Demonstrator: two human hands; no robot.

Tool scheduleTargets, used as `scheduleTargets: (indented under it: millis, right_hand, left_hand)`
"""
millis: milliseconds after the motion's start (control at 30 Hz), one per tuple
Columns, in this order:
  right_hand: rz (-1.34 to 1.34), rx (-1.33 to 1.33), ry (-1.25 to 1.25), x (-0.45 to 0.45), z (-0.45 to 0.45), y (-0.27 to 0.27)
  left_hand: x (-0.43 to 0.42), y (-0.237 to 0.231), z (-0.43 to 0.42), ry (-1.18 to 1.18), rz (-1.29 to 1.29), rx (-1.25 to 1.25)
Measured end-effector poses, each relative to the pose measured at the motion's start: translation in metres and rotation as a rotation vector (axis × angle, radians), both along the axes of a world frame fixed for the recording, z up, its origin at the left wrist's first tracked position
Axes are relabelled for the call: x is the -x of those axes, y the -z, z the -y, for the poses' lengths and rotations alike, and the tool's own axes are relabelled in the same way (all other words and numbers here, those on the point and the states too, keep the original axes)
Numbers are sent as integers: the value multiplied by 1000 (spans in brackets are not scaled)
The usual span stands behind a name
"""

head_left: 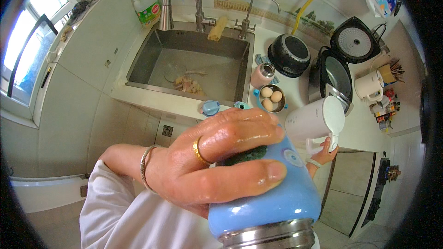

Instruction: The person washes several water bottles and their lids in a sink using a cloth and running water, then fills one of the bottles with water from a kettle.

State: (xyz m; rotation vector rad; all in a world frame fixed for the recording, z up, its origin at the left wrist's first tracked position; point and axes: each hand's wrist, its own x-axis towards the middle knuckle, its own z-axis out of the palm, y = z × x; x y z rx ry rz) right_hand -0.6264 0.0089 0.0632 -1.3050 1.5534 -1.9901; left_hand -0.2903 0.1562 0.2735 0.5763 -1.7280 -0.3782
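Observation:
My left hand (221, 159), wet and wearing a gold ring, grips a light-blue vacuum bottle (270, 193) close to the camera. The bottle's bare steel neck (270, 237) points to the bottom of the picture, and a dark green patch shows between my fingers. Over at the counter's right, my right hand (325, 152) holds the handle of a white lidded pitcher (308, 119), which is tilted. A blue bottle lid (210, 108) and a teal lid (241, 105) lie by the counter's front edge, the teal one partly hidden behind my left hand.
A steel sink (204, 46) holds some pale food pieces (188, 84). Right of it stand a pink vacuum bottle (260, 76), a steel bowl (284, 101) with three eggs (276, 96), a dark pot (289, 55) and an open rice cooker (316, 83). A faucet (200, 14) rises behind.

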Motion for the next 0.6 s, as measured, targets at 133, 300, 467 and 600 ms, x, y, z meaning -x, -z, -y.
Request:
scheduleTargets:
  millis: [133,300,467,600]
  right_hand:
    - [13,-46,40,1,2,6]
    - [3,-25,63,-3,2,3]
    - [38,-69,37,3,6,10]
    - [42,-66,61,6,8,11]
  left_hand:
    - [7,1,3,-97,-40,75]
    - [13,0,5,-153,-47,95]
    - [14,0,5,-142,-35,109]
    - [20,15,11,-59,-52,60]
